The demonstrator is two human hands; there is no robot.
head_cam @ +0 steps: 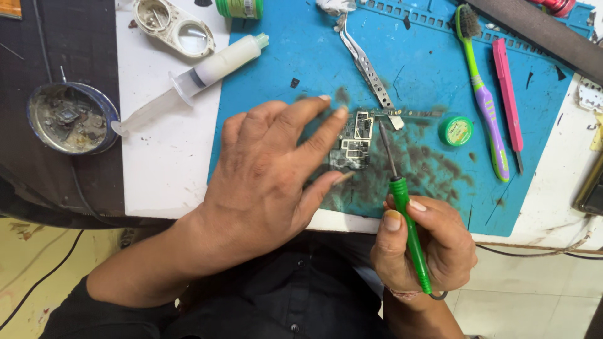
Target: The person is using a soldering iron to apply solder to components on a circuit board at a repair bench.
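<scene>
A small circuit board with metal shields lies on the blue work mat. My left hand hovers over the board's left side, fingers spread, fingertips at or just above its edge; it holds nothing. My right hand grips a green-handled soldering iron like a pen. The iron's dark tip points up toward the board's right edge, near a thin metal strip. Metal tweezers lie just beyond the board.
A small green round tin, a green-and-purple toothbrush and a pink tool lie on the mat's right. A large syringe and a lens case rest on the white surface. A dirty metal bowl sits at left.
</scene>
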